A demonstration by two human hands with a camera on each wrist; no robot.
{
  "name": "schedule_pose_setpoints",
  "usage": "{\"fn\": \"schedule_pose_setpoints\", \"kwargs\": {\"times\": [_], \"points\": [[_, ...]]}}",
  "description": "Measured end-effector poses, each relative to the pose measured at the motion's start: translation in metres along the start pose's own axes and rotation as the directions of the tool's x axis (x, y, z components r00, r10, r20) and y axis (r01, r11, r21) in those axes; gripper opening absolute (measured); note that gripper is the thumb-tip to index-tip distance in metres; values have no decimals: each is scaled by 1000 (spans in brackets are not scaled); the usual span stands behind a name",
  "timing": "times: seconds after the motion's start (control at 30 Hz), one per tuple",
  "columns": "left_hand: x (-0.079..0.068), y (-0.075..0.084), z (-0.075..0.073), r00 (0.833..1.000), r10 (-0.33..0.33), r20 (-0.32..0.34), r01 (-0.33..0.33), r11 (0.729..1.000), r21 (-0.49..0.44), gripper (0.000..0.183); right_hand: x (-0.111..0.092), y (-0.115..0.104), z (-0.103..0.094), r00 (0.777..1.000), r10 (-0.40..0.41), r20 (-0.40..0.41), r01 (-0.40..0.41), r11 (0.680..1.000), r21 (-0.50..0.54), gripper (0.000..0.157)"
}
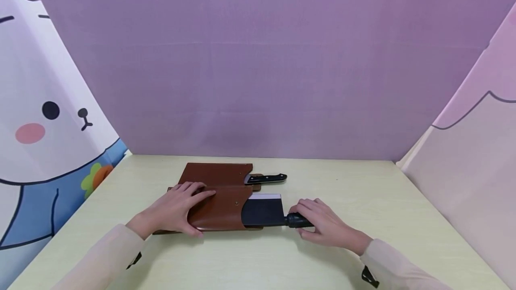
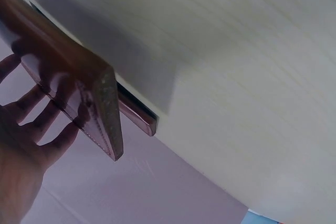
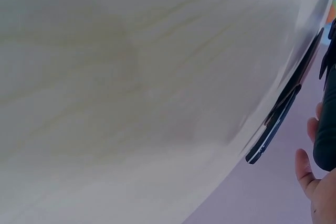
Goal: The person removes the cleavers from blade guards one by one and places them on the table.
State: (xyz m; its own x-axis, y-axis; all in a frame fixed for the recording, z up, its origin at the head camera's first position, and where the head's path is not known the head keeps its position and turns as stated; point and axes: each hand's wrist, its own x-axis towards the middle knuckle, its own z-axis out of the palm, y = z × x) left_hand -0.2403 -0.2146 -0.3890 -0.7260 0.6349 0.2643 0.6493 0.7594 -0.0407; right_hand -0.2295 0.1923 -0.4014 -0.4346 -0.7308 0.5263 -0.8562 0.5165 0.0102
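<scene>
A brown leather knife sheath (image 1: pixel 221 209) lies on the table, with a second brown panel (image 1: pixel 217 173) behind it. My left hand (image 1: pixel 177 205) rests spread on the sheath's left part, thumb at its near edge; in the left wrist view, the fingers (image 2: pixel 31 109) lie against the leather (image 2: pixel 68 77). My right hand (image 1: pixel 322 225) holds the black handle (image 1: pixel 297 220) of a cleaver. The cleaver's dark blade (image 1: pixel 264 209), with a pale strip along its far edge, sits partly inside the near pocket's curved opening. The rest of the blade is hidden by leather.
A smaller knife (image 1: pixel 268 178) with a black riveted handle sticks out to the right from the far panel. The pale wooden table (image 1: pixel 354 187) ends at a purple backdrop (image 1: pixel 262 79). Cartoon-printed cloths hang at left and right.
</scene>
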Motion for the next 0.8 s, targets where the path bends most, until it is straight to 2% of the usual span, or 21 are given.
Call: {"fn": "schedule_pose_setpoints", "kwargs": {"times": [0.33, 0.8], "points": [[-3, -1, -2, 1000, 2, -8, -2, 1000, -3, 101, -2, -4, -6, 1000, 24, 2, -24, 1000, -4, 38], [-5, 4, -5, 1000, -7, -4, 7, 1000, -1, 100, -8, 0, -11, 1000, -7, -3, 7, 1000, -4, 38]]}}
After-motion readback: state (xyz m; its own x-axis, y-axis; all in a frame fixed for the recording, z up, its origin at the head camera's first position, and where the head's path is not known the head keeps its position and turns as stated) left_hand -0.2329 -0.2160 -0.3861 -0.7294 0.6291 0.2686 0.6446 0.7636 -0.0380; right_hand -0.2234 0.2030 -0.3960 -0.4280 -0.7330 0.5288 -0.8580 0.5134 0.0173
